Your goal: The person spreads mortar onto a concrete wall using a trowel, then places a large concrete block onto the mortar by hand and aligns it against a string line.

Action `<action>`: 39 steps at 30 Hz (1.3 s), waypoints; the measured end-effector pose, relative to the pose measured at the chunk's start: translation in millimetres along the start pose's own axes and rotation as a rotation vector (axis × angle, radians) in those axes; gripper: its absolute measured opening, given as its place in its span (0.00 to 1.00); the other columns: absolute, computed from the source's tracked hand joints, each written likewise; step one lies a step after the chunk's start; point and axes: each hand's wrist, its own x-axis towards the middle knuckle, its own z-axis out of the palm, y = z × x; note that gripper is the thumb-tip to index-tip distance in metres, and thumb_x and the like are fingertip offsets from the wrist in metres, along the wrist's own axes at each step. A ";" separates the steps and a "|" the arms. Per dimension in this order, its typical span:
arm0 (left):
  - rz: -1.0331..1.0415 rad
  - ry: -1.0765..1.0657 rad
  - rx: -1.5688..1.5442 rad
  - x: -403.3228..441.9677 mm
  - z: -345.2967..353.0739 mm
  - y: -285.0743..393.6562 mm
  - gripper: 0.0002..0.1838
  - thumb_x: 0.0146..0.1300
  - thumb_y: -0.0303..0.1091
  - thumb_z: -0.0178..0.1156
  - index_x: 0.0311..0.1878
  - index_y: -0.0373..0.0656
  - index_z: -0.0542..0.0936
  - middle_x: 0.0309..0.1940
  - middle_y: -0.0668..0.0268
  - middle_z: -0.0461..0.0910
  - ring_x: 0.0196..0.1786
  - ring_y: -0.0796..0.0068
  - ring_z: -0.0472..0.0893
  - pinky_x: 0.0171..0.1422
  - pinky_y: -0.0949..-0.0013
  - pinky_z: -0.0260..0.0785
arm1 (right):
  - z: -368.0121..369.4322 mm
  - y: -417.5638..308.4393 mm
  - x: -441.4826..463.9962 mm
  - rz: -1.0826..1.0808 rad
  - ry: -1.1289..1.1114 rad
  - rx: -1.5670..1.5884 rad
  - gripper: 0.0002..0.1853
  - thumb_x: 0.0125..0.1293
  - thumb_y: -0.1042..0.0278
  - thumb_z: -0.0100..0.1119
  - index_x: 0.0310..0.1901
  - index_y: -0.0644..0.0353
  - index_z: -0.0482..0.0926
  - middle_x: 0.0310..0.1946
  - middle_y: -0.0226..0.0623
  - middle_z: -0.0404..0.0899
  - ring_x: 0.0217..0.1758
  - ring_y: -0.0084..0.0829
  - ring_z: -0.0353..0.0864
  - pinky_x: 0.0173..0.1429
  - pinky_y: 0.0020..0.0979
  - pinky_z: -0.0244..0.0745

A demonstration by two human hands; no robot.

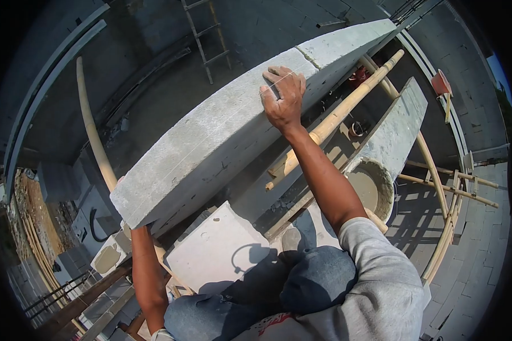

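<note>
A long pale-grey block course (205,128) runs diagonally across the head view, with a joint (308,58) near its far end. My right hand (284,96) rests on its top, fingers slightly bent and apart. A thin white string (224,112) runs along the top and passes by the fingers. My left forearm (148,273) reaches up to the near left end of the course. The left hand is mostly hidden behind that end, so its grip does not show.
To the right, a bucket (389,199) holds grey mortar (365,186) beside a long plank (401,128). A bamboo pole (347,116) crosses near my right arm. A white slab (210,247) lies before my knees. A ladder (205,40) stands beyond the course; a mortar-filled container (111,256) sits left.
</note>
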 end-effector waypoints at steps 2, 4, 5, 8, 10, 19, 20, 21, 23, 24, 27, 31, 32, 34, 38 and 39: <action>0.037 0.021 0.034 1.3 -4.1 4.3 0.30 0.78 0.47 0.46 0.70 0.32 0.76 0.60 0.50 0.84 0.61 0.51 0.86 0.68 0.47 0.81 | 1.6 0.8 0.9 0.007 0.020 0.002 0.17 0.66 0.61 0.67 0.55 0.53 0.87 0.61 0.37 0.85 0.74 0.46 0.74 0.84 0.62 0.47; 0.115 0.034 0.140 7.5 -23.3 13.8 0.31 0.78 0.48 0.45 0.71 0.32 0.76 0.61 0.49 0.84 0.62 0.49 0.86 0.68 0.46 0.80 | 3.4 4.3 -0.2 0.002 0.042 0.000 0.18 0.63 0.59 0.68 0.54 0.52 0.88 0.60 0.36 0.85 0.73 0.44 0.75 0.84 0.61 0.48; 0.162 0.035 0.240 9.9 -37.7 23.8 0.32 0.78 0.48 0.45 0.71 0.31 0.76 0.62 0.49 0.84 0.62 0.48 0.86 0.69 0.45 0.80 | 3.5 3.7 -0.4 0.005 0.050 -0.001 0.18 0.63 0.59 0.68 0.54 0.52 0.88 0.60 0.36 0.85 0.73 0.45 0.75 0.85 0.61 0.48; 0.135 -0.022 0.325 3.4 -46.7 63.4 0.35 0.78 0.50 0.42 0.74 0.31 0.74 0.68 0.45 0.81 0.66 0.43 0.84 0.71 0.41 0.79 | 3.5 3.5 -0.5 0.021 0.049 0.002 0.18 0.63 0.58 0.68 0.54 0.52 0.88 0.59 0.36 0.85 0.73 0.45 0.75 0.85 0.62 0.47; -0.023 0.020 0.076 -20.0 -5.6 55.5 0.32 0.79 0.47 0.42 0.75 0.35 0.75 0.70 0.48 0.80 0.66 0.45 0.84 0.71 0.43 0.79 | 1.6 4.2 -1.3 0.033 0.044 -0.004 0.19 0.64 0.57 0.68 0.54 0.52 0.87 0.60 0.37 0.84 0.74 0.46 0.75 0.85 0.62 0.47; -0.132 -0.026 -0.009 -15.9 9.4 14.2 0.31 0.79 0.48 0.43 0.73 0.36 0.75 0.68 0.49 0.81 0.64 0.47 0.85 0.70 0.44 0.80 | 5.9 9.1 -1.1 0.009 0.043 0.009 0.19 0.64 0.55 0.68 0.53 0.52 0.87 0.60 0.39 0.84 0.74 0.45 0.74 0.84 0.63 0.48; -0.135 -0.029 -0.015 -16.6 11.2 13.4 0.31 0.79 0.48 0.44 0.73 0.36 0.75 0.68 0.49 0.82 0.64 0.47 0.85 0.70 0.45 0.80 | 5.0 10.0 -0.5 0.006 0.046 0.001 0.19 0.64 0.55 0.68 0.53 0.53 0.87 0.60 0.38 0.84 0.74 0.45 0.74 0.84 0.62 0.48; -0.140 -0.034 -0.021 -17.1 12.3 12.5 0.31 0.79 0.48 0.44 0.73 0.36 0.75 0.68 0.49 0.82 0.64 0.47 0.85 0.70 0.45 0.80 | 4.2 9.9 -0.4 0.001 0.046 -0.003 0.19 0.64 0.55 0.68 0.53 0.53 0.87 0.59 0.38 0.84 0.73 0.45 0.75 0.84 0.61 0.48; -0.135 -0.032 -0.033 -18.9 11.3 11.7 0.31 0.79 0.48 0.44 0.73 0.36 0.75 0.67 0.50 0.82 0.64 0.48 0.85 0.70 0.45 0.80 | 3.2 8.4 -0.3 -0.008 0.043 -0.006 0.18 0.65 0.55 0.68 0.53 0.53 0.87 0.59 0.38 0.85 0.73 0.45 0.75 0.84 0.59 0.49; -0.133 -0.030 -0.042 -19.8 10.4 11.0 0.31 0.79 0.49 0.44 0.73 0.36 0.75 0.67 0.50 0.82 0.64 0.48 0.86 0.69 0.45 0.80 | 1.8 8.6 0.5 -0.014 0.042 -0.005 0.18 0.65 0.55 0.68 0.53 0.53 0.87 0.59 0.38 0.85 0.73 0.45 0.75 0.84 0.58 0.49; -0.126 -0.026 -0.071 -24.2 8.0 10.5 0.30 0.79 0.49 0.45 0.73 0.37 0.75 0.67 0.50 0.82 0.63 0.49 0.86 0.69 0.46 0.80 | -0.1 7.4 2.2 -0.027 0.034 -0.011 0.18 0.66 0.55 0.68 0.54 0.53 0.87 0.58 0.38 0.85 0.72 0.45 0.76 0.83 0.56 0.50; -0.137 -0.024 -0.094 -29.2 8.8 5.6 0.30 0.79 0.49 0.45 0.72 0.37 0.76 0.66 0.50 0.83 0.63 0.50 0.86 0.69 0.46 0.80 | -2.2 8.0 3.9 -0.038 0.031 -0.009 0.18 0.66 0.56 0.68 0.54 0.53 0.88 0.58 0.37 0.86 0.71 0.43 0.77 0.83 0.55 0.51; -0.138 -0.027 -0.102 -28.8 9.8 5.0 0.30 0.79 0.50 0.46 0.72 0.37 0.76 0.66 0.51 0.83 0.62 0.50 0.86 0.69 0.46 0.80 | -2.3 7.4 3.4 -0.036 0.032 -0.005 0.18 0.66 0.56 0.68 0.54 0.53 0.88 0.58 0.37 0.86 0.71 0.43 0.77 0.83 0.55 0.51; -0.136 -0.027 -0.098 -29.1 10.9 1.1 0.30 0.80 0.50 0.46 0.72 0.37 0.76 0.65 0.51 0.83 0.62 0.51 0.86 0.69 0.47 0.81 | -0.4 8.0 3.7 -0.035 0.045 -0.017 0.17 0.66 0.56 0.68 0.54 0.53 0.88 0.58 0.36 0.86 0.71 0.42 0.77 0.83 0.55 0.52; -0.136 -0.025 -0.116 -29.9 8.8 -0.3 0.30 0.80 0.50 0.47 0.71 0.38 0.76 0.65 0.51 0.84 0.62 0.52 0.87 0.68 0.47 0.81 | -3.0 4.7 4.1 -0.032 0.034 -0.031 0.17 0.66 0.56 0.69 0.53 0.53 0.89 0.58 0.36 0.86 0.71 0.41 0.77 0.82 0.54 0.53; -0.140 -0.024 -0.122 -29.6 7.9 -0.4 0.29 0.80 0.50 0.47 0.71 0.38 0.76 0.64 0.51 0.84 0.62 0.52 0.87 0.68 0.48 0.81 | -4.3 5.9 3.6 -0.034 0.024 -0.018 0.17 0.67 0.56 0.69 0.53 0.53 0.88 0.58 0.36 0.86 0.71 0.42 0.77 0.82 0.56 0.52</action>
